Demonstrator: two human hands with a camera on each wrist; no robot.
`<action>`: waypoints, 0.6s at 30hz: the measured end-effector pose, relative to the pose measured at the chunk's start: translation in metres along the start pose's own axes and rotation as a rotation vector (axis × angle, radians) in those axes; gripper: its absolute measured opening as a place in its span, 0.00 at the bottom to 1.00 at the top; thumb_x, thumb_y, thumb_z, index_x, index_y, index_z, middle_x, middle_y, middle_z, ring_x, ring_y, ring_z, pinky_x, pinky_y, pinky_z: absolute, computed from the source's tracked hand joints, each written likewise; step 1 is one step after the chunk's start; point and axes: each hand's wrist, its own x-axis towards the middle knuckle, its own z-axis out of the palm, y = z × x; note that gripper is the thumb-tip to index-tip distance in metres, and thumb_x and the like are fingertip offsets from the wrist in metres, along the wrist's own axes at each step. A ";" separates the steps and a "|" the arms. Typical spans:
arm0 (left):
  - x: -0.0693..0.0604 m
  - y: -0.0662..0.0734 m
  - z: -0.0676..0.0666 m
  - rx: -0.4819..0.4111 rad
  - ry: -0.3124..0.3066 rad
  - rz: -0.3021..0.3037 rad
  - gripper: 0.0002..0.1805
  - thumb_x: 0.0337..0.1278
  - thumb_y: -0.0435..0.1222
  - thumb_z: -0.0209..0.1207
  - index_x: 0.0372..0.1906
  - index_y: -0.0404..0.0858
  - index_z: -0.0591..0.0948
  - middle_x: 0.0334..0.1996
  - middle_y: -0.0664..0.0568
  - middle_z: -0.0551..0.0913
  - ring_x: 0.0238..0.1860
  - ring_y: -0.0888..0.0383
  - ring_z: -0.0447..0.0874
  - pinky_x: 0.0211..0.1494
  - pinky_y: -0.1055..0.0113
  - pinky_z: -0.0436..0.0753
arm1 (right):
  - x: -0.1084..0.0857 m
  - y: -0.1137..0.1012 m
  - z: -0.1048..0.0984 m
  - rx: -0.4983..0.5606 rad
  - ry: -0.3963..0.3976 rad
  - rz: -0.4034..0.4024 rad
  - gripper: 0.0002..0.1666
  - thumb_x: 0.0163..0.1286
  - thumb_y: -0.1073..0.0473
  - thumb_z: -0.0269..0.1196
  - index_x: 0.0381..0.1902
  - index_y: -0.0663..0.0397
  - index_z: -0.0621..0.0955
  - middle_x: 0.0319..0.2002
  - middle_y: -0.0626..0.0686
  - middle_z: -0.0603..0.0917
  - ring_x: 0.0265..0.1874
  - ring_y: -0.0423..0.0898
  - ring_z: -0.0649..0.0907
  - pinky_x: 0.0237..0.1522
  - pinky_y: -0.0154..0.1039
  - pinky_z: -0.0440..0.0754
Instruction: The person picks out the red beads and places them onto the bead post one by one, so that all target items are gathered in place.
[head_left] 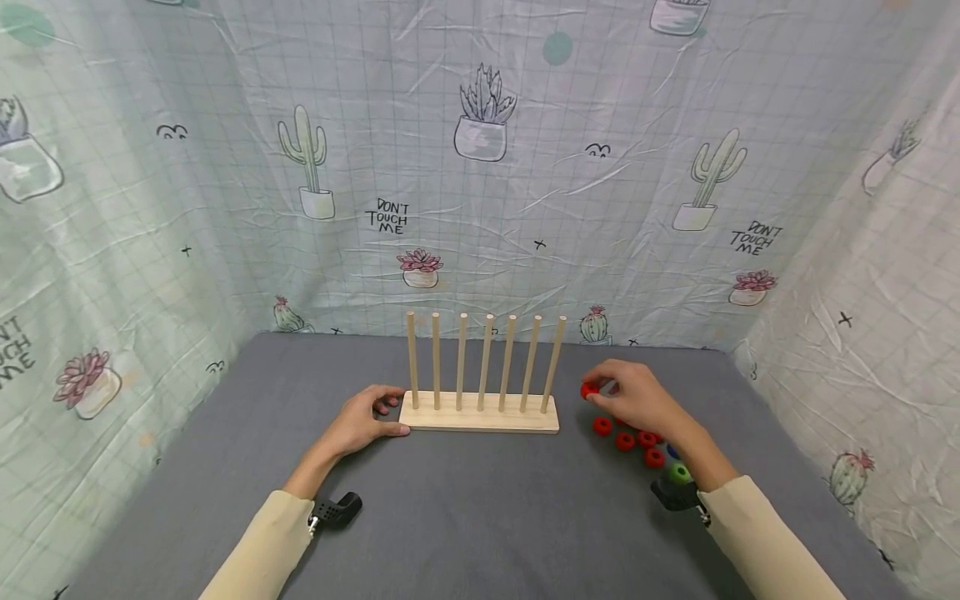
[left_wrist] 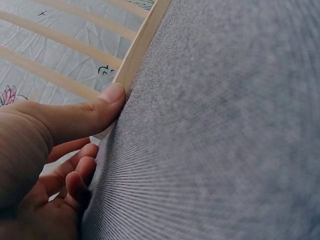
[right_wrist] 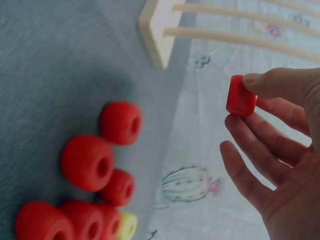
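Note:
A wooden peg stand (head_left: 480,423) with several upright dowels stands on the grey cloth. At its left end my left hand (head_left: 367,423) grips the base, the thumb (left_wrist: 107,102) on the front corner and the index finger towards the back. To the right of the stand, my right hand (head_left: 637,400) pinches a red bead (right_wrist: 242,96) between thumb and fingertips, lifted off the cloth. Its other fingers are spread in the right wrist view. Below this hand lie several loose red beads (right_wrist: 88,162), with a green bead (head_left: 679,473) and a partly hidden blue bead (head_left: 672,452) nearby.
The grey cloth (head_left: 480,517) covers the table. A pale curtain (head_left: 540,200) printed with cacti hangs behind it and along both sides. In the right wrist view a yellow bead (right_wrist: 128,226) shows beyond the red ones. Black cameras are strapped at both wrists.

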 end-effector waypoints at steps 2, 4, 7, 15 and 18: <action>0.001 0.001 0.000 0.016 -0.016 0.024 0.38 0.51 0.41 0.78 0.67 0.34 0.78 0.50 0.42 0.81 0.46 0.52 0.78 0.50 0.58 0.77 | 0.001 -0.007 -0.002 0.000 0.003 -0.019 0.13 0.68 0.62 0.70 0.49 0.56 0.88 0.44 0.51 0.88 0.42 0.51 0.87 0.44 0.49 0.87; 0.001 0.002 -0.001 0.032 -0.028 0.040 0.38 0.53 0.41 0.77 0.69 0.33 0.77 0.50 0.42 0.81 0.46 0.51 0.77 0.49 0.58 0.76 | 0.002 -0.015 -0.003 0.001 0.004 -0.044 0.13 0.67 0.63 0.71 0.49 0.56 0.88 0.43 0.50 0.88 0.42 0.50 0.87 0.44 0.50 0.87; 0.001 0.002 -0.001 0.040 -0.035 0.044 0.38 0.54 0.41 0.76 0.69 0.33 0.77 0.50 0.42 0.80 0.46 0.51 0.77 0.49 0.58 0.76 | 0.004 -0.027 -0.006 -0.001 0.006 -0.082 0.12 0.67 0.63 0.71 0.48 0.55 0.88 0.43 0.49 0.88 0.41 0.49 0.87 0.44 0.50 0.87; -0.001 0.003 0.000 0.037 -0.032 0.028 0.37 0.55 0.42 0.75 0.69 0.34 0.77 0.51 0.42 0.81 0.47 0.50 0.78 0.50 0.57 0.76 | 0.012 -0.049 -0.012 -0.033 0.009 -0.143 0.12 0.66 0.63 0.71 0.47 0.51 0.88 0.43 0.47 0.88 0.38 0.46 0.87 0.40 0.38 0.84; -0.001 0.004 0.000 0.035 -0.035 0.027 0.37 0.55 0.42 0.75 0.69 0.34 0.77 0.51 0.42 0.80 0.47 0.50 0.77 0.50 0.57 0.76 | 0.015 -0.055 -0.014 -0.030 0.009 -0.153 0.12 0.65 0.63 0.71 0.47 0.50 0.88 0.43 0.46 0.88 0.37 0.43 0.87 0.39 0.37 0.84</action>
